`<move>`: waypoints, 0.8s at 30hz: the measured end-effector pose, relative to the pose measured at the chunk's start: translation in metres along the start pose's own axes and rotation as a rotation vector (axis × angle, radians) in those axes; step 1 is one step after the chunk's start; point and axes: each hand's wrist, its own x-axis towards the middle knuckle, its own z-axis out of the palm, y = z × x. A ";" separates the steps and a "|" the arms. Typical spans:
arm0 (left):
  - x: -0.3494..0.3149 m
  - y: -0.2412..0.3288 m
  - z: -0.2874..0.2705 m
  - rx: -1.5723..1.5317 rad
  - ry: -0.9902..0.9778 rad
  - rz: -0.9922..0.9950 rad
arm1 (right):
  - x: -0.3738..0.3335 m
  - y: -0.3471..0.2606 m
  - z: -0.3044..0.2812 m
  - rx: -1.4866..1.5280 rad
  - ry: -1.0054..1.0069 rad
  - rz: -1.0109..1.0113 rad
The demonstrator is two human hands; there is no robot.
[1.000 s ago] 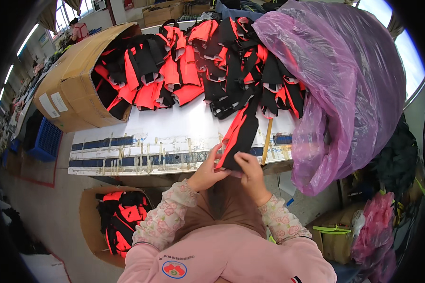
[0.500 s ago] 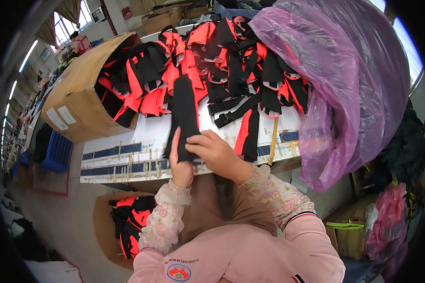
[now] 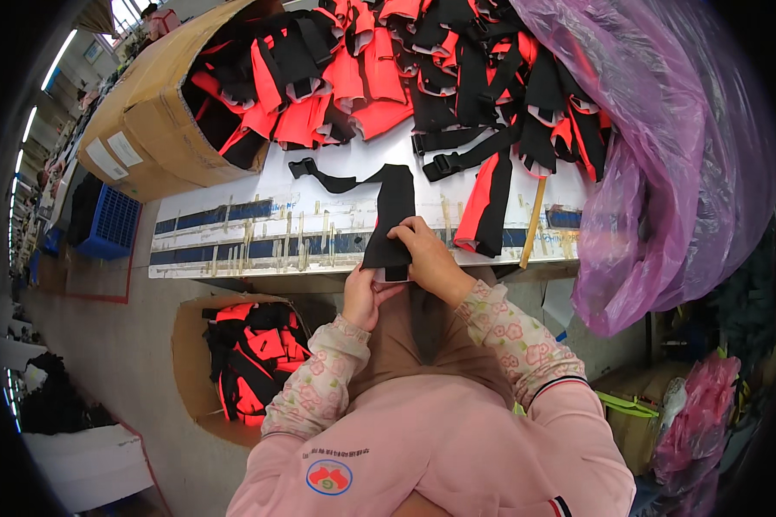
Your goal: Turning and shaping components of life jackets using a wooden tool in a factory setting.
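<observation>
A black fabric piece [image 3: 391, 215] lies at the table's front edge, its near end overhanging slightly. From its far end a narrow black strap with a plastic buckle [image 3: 305, 168] runs off to the left. My left hand [image 3: 364, 299] grips the near left corner, thumb and fingers at the edge. On the right side, my right hand [image 3: 431, 261] is closed on the same end, fingertips pressing the cloth from above. A light patch shows under the near edge between the hands. Just right lies an orange and black piece [image 3: 485, 207], touched by neither hand.
Orange and black pieces with straps [image 3: 466, 77] are heaped across the table's [image 3: 319, 207] far side. A cardboard box [image 3: 151, 121] lies on its side at left, a purple plastic bag [image 3: 655, 189] hangs at right. Below left, a floor carton [image 3: 194, 345] holds more pieces.
The black fabric piece was raised and pointed away from me; now it lies lower and nearer, its strap and buckle spread leftward. My hands have shifted to its near end.
</observation>
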 end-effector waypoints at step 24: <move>-0.006 -0.013 -0.004 0.214 0.071 0.073 | -0.001 -0.014 -0.005 -0.236 -0.114 -0.192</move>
